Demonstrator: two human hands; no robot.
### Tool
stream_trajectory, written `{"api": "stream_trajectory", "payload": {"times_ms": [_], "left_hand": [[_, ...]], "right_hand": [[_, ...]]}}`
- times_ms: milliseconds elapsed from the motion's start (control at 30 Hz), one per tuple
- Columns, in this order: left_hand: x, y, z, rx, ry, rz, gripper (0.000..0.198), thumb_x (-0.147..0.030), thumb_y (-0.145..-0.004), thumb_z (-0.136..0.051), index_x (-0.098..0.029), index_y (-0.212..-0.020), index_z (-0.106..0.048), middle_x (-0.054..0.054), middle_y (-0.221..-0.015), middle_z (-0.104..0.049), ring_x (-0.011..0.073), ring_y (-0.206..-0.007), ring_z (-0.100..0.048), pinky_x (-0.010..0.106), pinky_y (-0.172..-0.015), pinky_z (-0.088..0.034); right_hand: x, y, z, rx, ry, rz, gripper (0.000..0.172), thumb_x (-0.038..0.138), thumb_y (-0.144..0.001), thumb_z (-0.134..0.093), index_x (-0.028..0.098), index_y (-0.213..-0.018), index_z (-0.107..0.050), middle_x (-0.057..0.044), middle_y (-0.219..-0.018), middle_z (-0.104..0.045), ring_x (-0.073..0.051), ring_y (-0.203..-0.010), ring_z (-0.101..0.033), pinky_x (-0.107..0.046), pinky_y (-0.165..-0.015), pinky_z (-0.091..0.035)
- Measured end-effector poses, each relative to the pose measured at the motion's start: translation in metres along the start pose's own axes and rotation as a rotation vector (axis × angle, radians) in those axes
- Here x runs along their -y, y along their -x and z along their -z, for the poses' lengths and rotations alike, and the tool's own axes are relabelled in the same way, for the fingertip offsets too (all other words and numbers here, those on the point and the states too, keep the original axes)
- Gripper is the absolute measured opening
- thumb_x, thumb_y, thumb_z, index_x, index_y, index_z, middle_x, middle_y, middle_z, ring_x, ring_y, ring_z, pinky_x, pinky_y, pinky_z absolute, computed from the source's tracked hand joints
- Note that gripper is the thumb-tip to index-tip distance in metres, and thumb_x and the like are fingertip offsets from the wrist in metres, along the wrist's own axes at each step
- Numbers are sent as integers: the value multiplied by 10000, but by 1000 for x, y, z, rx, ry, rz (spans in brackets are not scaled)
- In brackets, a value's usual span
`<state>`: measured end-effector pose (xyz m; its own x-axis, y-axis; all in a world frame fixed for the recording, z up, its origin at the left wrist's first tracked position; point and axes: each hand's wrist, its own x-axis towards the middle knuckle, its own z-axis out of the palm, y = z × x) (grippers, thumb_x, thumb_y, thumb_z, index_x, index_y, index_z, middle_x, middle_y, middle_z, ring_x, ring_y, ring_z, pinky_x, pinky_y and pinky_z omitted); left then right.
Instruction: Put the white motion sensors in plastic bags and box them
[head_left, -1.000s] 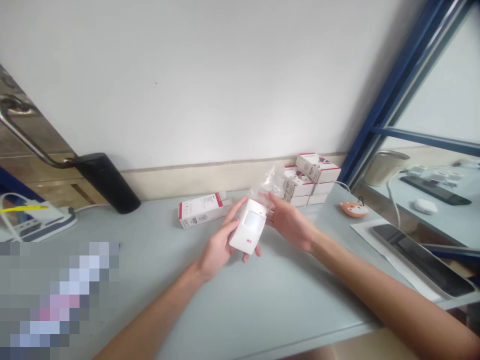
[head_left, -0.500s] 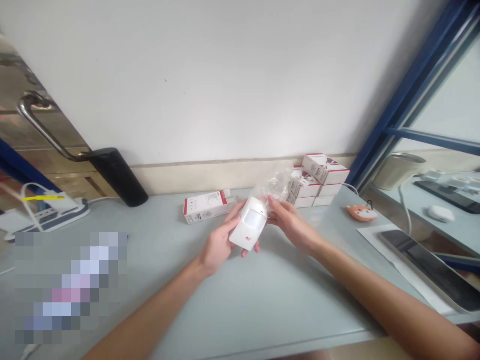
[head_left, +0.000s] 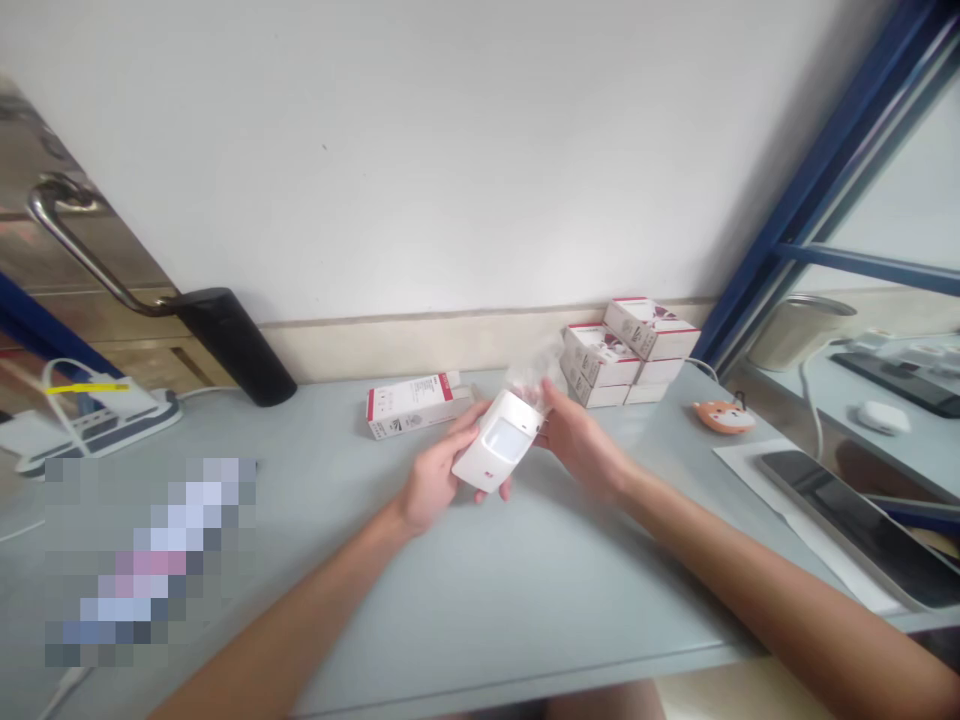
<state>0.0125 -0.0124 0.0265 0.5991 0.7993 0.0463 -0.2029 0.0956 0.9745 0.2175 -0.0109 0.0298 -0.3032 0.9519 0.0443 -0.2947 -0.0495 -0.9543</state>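
Observation:
A white motion sensor point(head_left: 497, 445) with a pale rectangular window and a small red mark is tilted above the grey table. My left hand point(head_left: 436, 478) is wrapped round its left side and underside, some fingertips showing below. At the sensor's upper right end, my right hand point(head_left: 581, 437) pinches a crumpled clear plastic bag point(head_left: 538, 375); part of these fingers is hidden behind the sensor. Just beyond my left hand lies a white and red box point(head_left: 415, 403), its end flap turned out.
Several white and red boxes point(head_left: 631, 352) are stacked by the wall. To the right lie an orange animal-faced pouch point(head_left: 724, 416) and a dark phone-like device point(head_left: 862, 525) on white paper. At left are a power strip point(head_left: 105, 435) and a black cylinder point(head_left: 238, 348).
The sensor has tilted slightly more and shifted a little left in view. The plastic bag looks more bunched beside my right hand. Both hands keep their holds.

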Motion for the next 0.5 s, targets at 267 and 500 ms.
{"api": "stream_trajectory", "payload": {"times_ms": [267,500], "left_hand": [[-3,4,-3,2,-5,-10,630,-407,-1031,-385,-247,-1635,-304,88,-950,-711,238,-688,-717,283,-512,-398],[2,3,1,50,49,-2,678,-414,-1044,-366,-203,-1678,-251,91,-916,-710,218,-689,-695,282,-539,-405]], "right_hand": [[-5,-3,0,-120,18,47,606,784,-893,-609,245,-1134,-748,-91,-1213,-763,-333,-1163,-665,-478,-1048,-462],[2,2,-2,42,35,48,641,792,-935,-532,227,-1140,-755,-92,-1125,-783,-327,-1126,-671,-487,-1061,-454]]}}
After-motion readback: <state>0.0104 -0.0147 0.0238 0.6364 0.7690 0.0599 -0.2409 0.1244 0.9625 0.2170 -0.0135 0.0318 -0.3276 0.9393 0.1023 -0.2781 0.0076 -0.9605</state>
